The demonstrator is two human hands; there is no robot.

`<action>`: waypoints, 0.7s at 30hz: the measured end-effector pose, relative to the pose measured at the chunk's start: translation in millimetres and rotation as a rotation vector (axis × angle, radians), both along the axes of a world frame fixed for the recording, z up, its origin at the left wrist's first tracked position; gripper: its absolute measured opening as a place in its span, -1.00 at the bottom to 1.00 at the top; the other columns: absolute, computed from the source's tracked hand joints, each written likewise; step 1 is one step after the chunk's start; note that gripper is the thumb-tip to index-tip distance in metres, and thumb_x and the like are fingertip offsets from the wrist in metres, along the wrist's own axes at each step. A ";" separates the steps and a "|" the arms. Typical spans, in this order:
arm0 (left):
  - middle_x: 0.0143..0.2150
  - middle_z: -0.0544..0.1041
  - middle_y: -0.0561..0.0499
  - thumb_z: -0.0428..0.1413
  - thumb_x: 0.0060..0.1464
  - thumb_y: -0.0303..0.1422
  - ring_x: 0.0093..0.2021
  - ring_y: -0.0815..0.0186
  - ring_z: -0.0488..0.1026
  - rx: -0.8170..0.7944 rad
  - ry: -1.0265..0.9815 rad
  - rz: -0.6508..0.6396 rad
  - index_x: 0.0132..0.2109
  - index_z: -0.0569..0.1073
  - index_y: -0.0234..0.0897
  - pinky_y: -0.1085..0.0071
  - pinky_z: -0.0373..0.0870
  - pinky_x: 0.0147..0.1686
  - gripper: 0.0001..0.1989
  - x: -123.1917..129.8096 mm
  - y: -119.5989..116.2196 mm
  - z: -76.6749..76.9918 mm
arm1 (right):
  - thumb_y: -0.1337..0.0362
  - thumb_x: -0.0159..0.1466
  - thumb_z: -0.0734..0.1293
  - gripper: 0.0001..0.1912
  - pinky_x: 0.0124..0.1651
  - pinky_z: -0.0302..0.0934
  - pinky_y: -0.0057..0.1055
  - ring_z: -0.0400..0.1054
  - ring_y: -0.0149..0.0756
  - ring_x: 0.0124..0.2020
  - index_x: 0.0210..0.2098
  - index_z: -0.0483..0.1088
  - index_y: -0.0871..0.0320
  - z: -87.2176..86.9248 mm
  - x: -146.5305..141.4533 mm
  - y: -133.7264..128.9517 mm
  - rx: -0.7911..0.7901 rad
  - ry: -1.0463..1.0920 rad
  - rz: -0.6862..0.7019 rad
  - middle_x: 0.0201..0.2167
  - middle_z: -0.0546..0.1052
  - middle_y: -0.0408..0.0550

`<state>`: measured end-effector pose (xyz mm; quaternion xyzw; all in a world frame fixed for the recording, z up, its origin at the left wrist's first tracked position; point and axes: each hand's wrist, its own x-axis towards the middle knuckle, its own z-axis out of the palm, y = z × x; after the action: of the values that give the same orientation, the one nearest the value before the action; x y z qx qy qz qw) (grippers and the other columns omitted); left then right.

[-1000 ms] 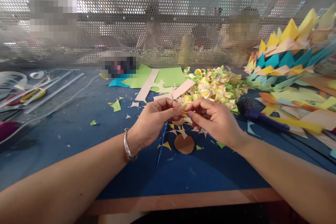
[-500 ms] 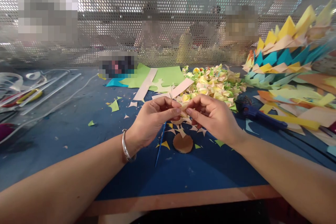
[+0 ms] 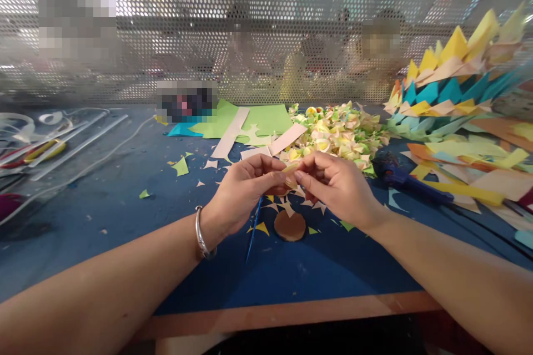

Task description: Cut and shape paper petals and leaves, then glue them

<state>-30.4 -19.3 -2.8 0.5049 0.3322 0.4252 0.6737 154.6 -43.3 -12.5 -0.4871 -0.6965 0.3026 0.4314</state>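
Observation:
Between the fingertips of both hands is a small pale yellow paper piece (image 3: 290, 177), partly hidden by the fingers. My left hand (image 3: 249, 188) pinches its left side, and my right hand (image 3: 338, 186) pinches its right side. Below the hands lies a round brown disc (image 3: 290, 226) on the blue table. A thin blue stick (image 3: 253, 236) rests beside it, its upper end behind my left hand. Pointed paper scraps (image 3: 287, 206) are scattered around the disc. Just beyond my right hand is a heap of small folded paper flowers (image 3: 333, 133).
Green sheets (image 3: 266, 122) and pale pink strips (image 3: 231, 132) lie at the back. At right are a blue glue gun (image 3: 410, 180), paper offcuts (image 3: 470, 161) and a tall spiky paper construction (image 3: 453, 89). Clear sticks (image 3: 79, 147) and a white cord (image 3: 104, 163) lie left. A perforated metal screen (image 3: 266, 61) stands behind.
The yellow paper piece has turned slightly between the fingers and shows more of its edge. Both hands stay in nearly the same place.

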 end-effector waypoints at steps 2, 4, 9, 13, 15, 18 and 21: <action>-0.40 0.53 0.05 0.30 -0.03 -0.44 -0.42 0.42 0.48 -0.054 -0.021 -0.005 -0.32 0.47 -0.34 0.41 0.46 -0.25 -0.85 0.5 -1.2 0.2 | 0.09 0.30 0.35 -0.77 -0.53 0.23 -0.49 0.32 -0.47 -0.58 -0.28 0.41 0.15 -0.9 0.2 0.1 0.017 -0.026 -0.015 -0.52 0.46 -0.18; -0.40 0.53 0.05 0.30 -0.04 -0.45 -0.41 0.43 0.49 -0.098 -0.045 -0.014 -0.35 0.47 -0.34 0.42 0.45 -0.24 -0.86 1.4 -2.7 -0.3 | 0.10 0.30 0.34 -0.78 -0.52 0.23 -0.49 0.34 -0.47 -0.57 -0.28 0.41 0.15 -1.4 -0.2 0.4 0.035 -0.049 -0.025 -0.51 0.47 -0.17; -0.40 0.54 0.06 0.32 -0.06 -0.45 -0.38 0.45 0.48 -0.103 -0.070 0.008 -0.35 0.45 -0.33 0.46 0.43 -0.24 -0.82 4.0 -6.1 -2.6 | 0.12 0.29 0.34 -0.79 -0.50 0.25 -0.48 0.36 -0.46 -0.56 -0.27 0.42 0.15 -1.5 -2.5 0.9 0.068 -0.084 -0.047 -0.50 0.48 -0.16; -0.41 0.53 0.07 0.28 -0.04 -0.46 -0.41 0.42 0.49 -0.026 -0.040 0.058 -0.29 0.43 -0.33 0.41 0.44 -0.26 -0.82 4.1 -4.8 -4.2 | 0.13 0.30 0.34 -0.80 -0.48 0.26 -0.48 0.36 -0.47 -0.56 -0.23 0.44 0.15 -0.6 -3.9 -1.0 0.109 -0.098 -0.026 -0.47 0.50 -0.16; -0.43 0.51 0.08 0.27 -0.04 -0.48 -0.42 0.41 0.49 0.051 -0.006 0.086 -0.28 0.42 -0.32 0.42 0.44 -0.30 -0.82 3.4 -2.8 -4.8 | 0.14 0.30 0.35 -0.80 -0.48 0.25 -0.49 0.35 -0.48 -0.56 -0.21 0.46 0.15 0.4 -4.2 -2.8 0.135 -0.104 -0.014 -0.45 0.51 -0.15; -0.43 0.50 0.08 0.26 -0.06 -0.50 -0.40 0.40 0.48 0.167 0.070 0.126 -0.28 0.43 -0.30 0.43 0.42 -0.34 -0.82 1.7 0.6 -5.8 | 0.12 0.31 0.35 -0.79 -0.50 0.23 -0.49 0.34 -0.48 -0.57 -0.20 0.46 0.14 1.7 -4.0 -4.8 0.162 -0.111 -0.021 -0.45 0.51 -0.15; -0.42 0.48 0.07 0.25 -0.07 -0.50 -0.39 0.39 0.46 0.264 0.151 0.117 -0.28 0.44 -0.27 0.41 0.41 -0.33 -0.83 0.1 2.6 -7.1 | 0.10 0.33 0.33 -0.78 -0.50 0.23 -0.48 0.33 -0.47 -0.57 -0.22 0.45 0.12 1.8 -2.7 -4.9 0.163 -0.121 -0.018 -0.49 0.49 -0.17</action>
<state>-30.3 -16.6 -9.9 0.5993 0.3521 0.4646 0.5487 151.9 -48.2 -10.7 -0.4741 -0.7390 0.2111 0.4296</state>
